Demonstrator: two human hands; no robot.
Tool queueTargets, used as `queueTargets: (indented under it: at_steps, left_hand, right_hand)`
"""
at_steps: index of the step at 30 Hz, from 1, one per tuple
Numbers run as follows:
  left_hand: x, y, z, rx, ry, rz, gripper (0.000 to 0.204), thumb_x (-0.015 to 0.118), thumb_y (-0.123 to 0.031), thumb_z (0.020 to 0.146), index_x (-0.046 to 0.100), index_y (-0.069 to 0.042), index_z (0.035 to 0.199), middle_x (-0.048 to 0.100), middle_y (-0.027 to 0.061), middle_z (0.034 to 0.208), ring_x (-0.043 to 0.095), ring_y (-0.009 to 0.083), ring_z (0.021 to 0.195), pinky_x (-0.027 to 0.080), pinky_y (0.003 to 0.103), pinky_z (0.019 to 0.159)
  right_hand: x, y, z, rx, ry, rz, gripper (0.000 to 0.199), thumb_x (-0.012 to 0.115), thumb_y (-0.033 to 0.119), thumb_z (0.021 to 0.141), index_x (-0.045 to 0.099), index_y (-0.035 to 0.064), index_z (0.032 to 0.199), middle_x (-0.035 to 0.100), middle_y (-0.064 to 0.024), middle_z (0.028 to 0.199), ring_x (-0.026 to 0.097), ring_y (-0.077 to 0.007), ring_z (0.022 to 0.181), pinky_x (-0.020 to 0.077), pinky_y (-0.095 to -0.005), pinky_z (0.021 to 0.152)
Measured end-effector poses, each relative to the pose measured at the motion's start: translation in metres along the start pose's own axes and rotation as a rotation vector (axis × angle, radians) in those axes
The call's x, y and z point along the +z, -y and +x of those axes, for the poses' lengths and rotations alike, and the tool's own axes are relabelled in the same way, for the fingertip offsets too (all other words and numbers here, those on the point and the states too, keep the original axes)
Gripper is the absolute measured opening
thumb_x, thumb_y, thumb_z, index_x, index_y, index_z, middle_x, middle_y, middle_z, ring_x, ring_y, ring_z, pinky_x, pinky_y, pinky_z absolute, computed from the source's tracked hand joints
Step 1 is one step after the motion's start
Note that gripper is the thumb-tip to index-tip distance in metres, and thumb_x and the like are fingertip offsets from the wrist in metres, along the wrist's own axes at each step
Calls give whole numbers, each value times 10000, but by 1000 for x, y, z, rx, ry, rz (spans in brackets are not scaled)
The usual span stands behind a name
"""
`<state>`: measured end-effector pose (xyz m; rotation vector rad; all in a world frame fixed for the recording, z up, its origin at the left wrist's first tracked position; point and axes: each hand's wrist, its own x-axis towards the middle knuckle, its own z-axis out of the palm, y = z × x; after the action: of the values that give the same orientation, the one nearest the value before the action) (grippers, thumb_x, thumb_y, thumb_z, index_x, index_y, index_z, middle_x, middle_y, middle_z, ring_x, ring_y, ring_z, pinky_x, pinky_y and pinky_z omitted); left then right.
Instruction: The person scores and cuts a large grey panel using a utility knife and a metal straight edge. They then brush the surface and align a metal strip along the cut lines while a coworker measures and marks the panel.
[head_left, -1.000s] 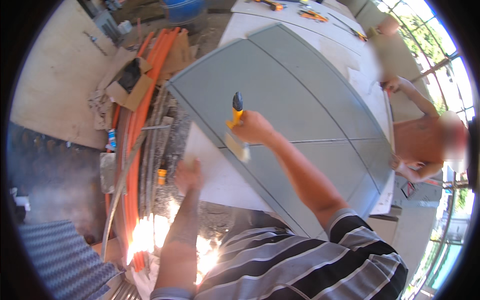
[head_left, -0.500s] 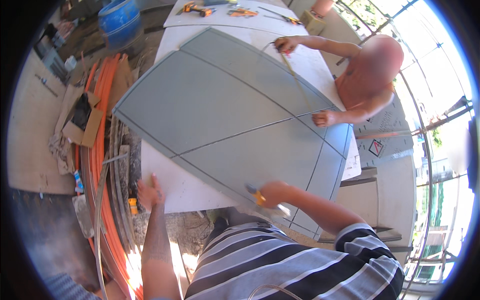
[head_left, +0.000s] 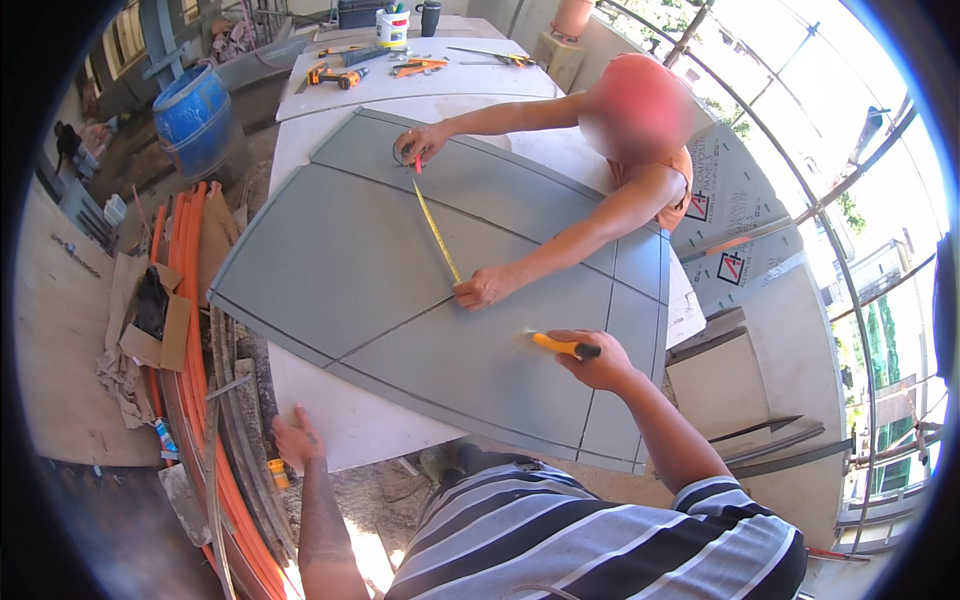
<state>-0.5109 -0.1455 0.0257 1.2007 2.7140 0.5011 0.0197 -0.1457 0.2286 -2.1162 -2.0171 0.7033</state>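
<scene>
A grey panel scored with dark crossing lines lies on a white-topped table. Over its near right part, my right hand is closed around a yellow-and-black hand tool; the tool's pale tip is blurred, so its kind is unclear. My left hand rests with fingers apart at the table's near left edge, holding nothing. Across the table, a co-worker in a red head covering stretches a yellow tape measure over the panel, one hand at the case and the other at the tape's near end.
An orange-and-black cordless drill, a white tub and loose tools occupy the far table. Orange pipes and an open cardboard box lie along the left, with a blue barrel behind. Printed sheets lean at right.
My right hand has lifted the tool away from the panel's near edge and turned it over the surface. The co-worker's hands and tape have moved left across the panel. My view has shifted.
</scene>
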Motion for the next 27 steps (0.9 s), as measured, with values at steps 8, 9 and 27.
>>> queueTargets:
  at_steps: [8,9,27]
  left_hand:
    - [20,21,12,-42,-85,33,684,557,-601,1025,582,-5,1360,685,224,1251,663,416,1160,525,541,969]
    - [17,19,12,-56,-42,43,705,555,-607,1024,574,-2,1385,681,223,1276,657,415,1182,525,532,985]
    - [9,12,-8,-100,8,-4,706,595,-660,947,579,-45,1292,664,202,1299,619,398,1239,469,547,1058]
  right_hand:
    - [44,-22,12,-472,-172,68,512,806,13,783,751,163,1270,723,-99,1292,638,-344,1145,487,-426,1047]
    - [50,-18,15,-522,-100,112,494,807,19,798,754,161,1268,718,-108,1300,630,-353,1155,488,-435,1055]
    - [-6,-188,-30,430,-47,-414,225,800,-39,714,804,106,887,760,-93,1010,679,-343,1079,541,-446,945]
